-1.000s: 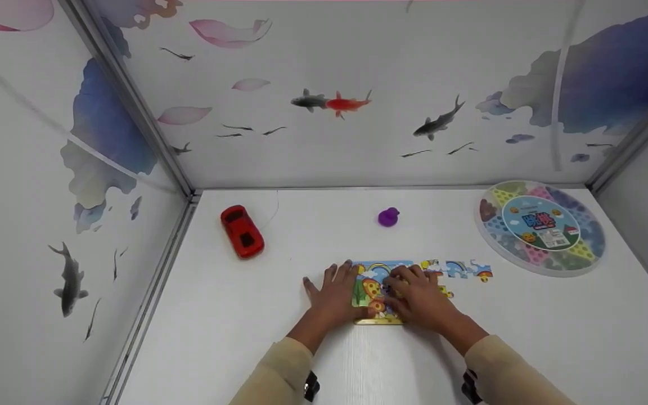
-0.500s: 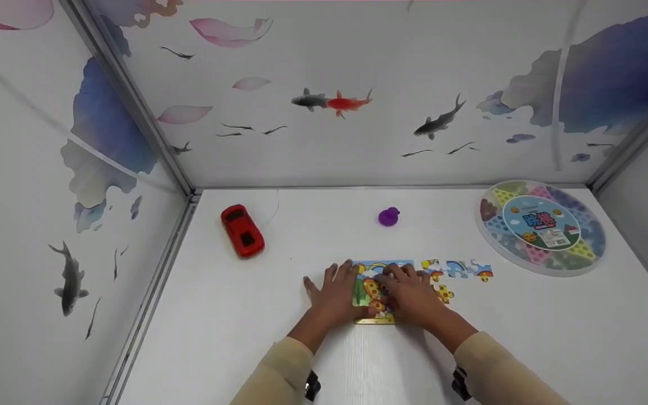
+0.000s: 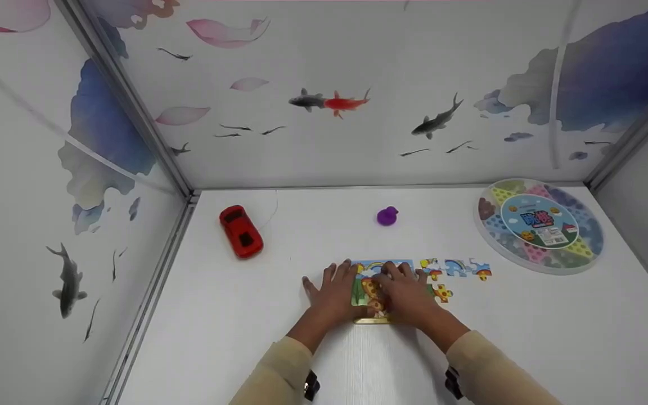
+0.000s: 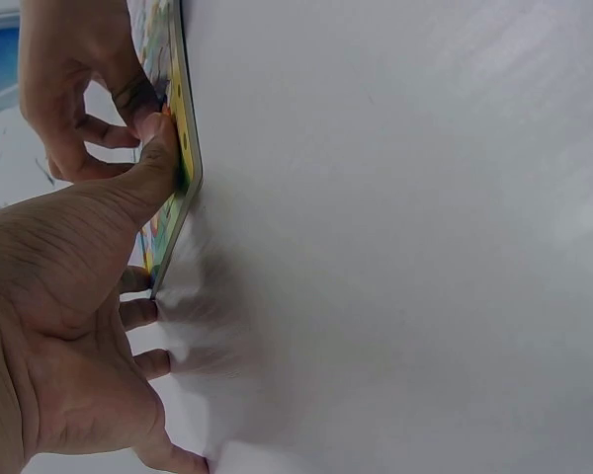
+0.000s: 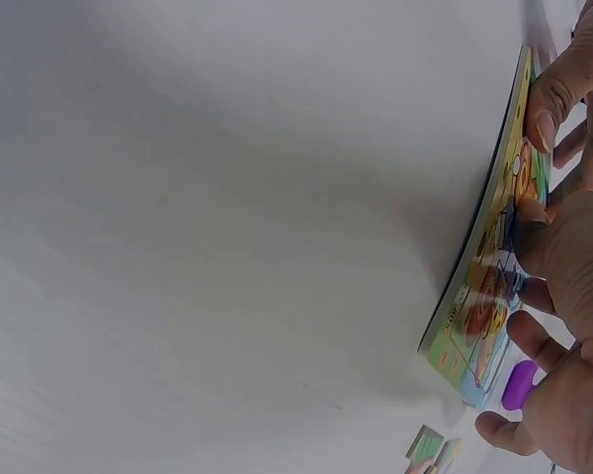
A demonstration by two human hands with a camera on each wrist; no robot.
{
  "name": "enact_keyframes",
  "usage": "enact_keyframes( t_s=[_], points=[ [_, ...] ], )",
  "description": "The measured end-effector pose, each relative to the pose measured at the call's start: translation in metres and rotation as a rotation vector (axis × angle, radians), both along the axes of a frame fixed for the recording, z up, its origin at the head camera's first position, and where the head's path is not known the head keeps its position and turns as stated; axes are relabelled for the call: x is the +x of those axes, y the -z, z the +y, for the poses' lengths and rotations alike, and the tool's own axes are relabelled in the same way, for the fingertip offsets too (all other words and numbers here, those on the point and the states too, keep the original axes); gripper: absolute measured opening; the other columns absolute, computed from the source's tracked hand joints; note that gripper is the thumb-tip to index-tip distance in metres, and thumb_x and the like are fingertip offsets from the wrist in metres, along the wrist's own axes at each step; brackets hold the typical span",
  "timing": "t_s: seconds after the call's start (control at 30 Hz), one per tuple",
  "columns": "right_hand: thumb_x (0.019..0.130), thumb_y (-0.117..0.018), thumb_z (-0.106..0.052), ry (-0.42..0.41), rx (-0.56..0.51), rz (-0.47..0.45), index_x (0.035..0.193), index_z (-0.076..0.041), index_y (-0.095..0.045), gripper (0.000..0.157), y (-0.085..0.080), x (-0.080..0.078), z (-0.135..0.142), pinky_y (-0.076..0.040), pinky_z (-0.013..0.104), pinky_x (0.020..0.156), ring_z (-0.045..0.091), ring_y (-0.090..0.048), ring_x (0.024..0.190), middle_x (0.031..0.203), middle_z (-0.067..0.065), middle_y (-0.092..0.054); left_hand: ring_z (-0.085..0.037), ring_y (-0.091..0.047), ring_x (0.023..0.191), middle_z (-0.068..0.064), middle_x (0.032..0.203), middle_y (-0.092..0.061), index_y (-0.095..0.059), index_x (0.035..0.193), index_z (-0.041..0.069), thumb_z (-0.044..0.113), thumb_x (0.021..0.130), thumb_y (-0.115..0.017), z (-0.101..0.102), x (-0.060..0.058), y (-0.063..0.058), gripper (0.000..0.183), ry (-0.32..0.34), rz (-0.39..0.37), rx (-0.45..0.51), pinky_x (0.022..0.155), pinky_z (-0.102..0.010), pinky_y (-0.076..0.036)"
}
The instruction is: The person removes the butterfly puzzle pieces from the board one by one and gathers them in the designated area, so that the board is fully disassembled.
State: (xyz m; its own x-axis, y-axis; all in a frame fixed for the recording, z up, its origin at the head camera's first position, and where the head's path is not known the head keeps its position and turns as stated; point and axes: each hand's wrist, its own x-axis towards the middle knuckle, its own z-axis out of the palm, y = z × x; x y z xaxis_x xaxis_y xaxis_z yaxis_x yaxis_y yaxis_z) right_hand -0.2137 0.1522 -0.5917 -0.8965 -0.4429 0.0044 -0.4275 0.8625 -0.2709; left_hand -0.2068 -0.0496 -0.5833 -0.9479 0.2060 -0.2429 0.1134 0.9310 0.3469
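Note:
A colourful cartoon jigsaw puzzle (image 3: 361,301) in a shallow tray with a yellow front edge lies on the white table, between both hands. My left hand (image 3: 331,295) rests along its left side, fingers spread; the thumb (image 4: 156,163) presses on the front rim. My right hand (image 3: 408,295) is over the puzzle with bent fingers, its thumb and fingertips close together at the surface. They seem to pinch a small piece there, mostly hidden by the fingers. Several loose jigsaw pieces (image 3: 455,268) lie right of the tray, and another piece (image 3: 442,293) sits nearer the right hand.
A red toy car (image 3: 241,231) stands at the back left. Behind the puzzle is a small purple duck (image 3: 387,216). A round, clear-lidded game box (image 3: 539,226) lies at the back right. Printed white panels (image 3: 324,152) close in the table.
My right hand has moved a little left over the puzzle, uncovering more of the loose piece to its right. The left hand has stayed in place.

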Motion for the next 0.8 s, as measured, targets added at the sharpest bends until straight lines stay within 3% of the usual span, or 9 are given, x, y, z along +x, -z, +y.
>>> enact_keyframes(
  t_s=[0.13, 0.4, 0.8],
  points=[
    [0.090, -0.091, -0.014, 0.016, 0.011, -0.021, 0.142, -0.017, -0.068, 0.057, -0.0017, -0.0009, -0.0031, -0.043, 0.084, 0.110, 0.041, -0.051, 0.136, 0.149, 0.013, -0.059, -0.033, -0.026, 0.170, 0.000, 0.183, -0.031, -0.036, 0.174, 0.021, 0.070, 0.088, -0.084, -0.0001, -0.0002, -0.0012, 0.110, -0.004, -0.001, 0.009, 0.124, -0.089, -0.017],
    [0.091, -0.090, -0.008, 0.021, -0.024, -0.066, 0.141, -0.014, -0.067, 0.055, -0.0008, -0.0016, -0.0061, -0.050, 0.068, 0.102, 0.037, -0.050, 0.129, 0.144, 0.014, -0.056, -0.032, -0.027, 0.170, 0.000, 0.183, -0.032, -0.037, 0.174, 0.022, 0.069, 0.088, -0.084, -0.0002, -0.0008, 0.0011, 0.109, -0.003, -0.002, 0.005, 0.124, -0.089, -0.017],
    [0.095, -0.086, -0.013, 0.010, -0.025, 0.012, 0.136, -0.014, -0.065, 0.046, 0.0024, -0.0008, -0.0059, -0.054, 0.061, 0.095, 0.036, -0.051, 0.119, 0.140, 0.013, -0.054, -0.034, -0.026, 0.170, -0.002, 0.183, -0.031, -0.036, 0.174, 0.021, 0.067, 0.088, -0.085, 0.0002, -0.0018, 0.0028, 0.109, -0.003, -0.004, 0.037, 0.124, -0.091, -0.014]
  ],
)
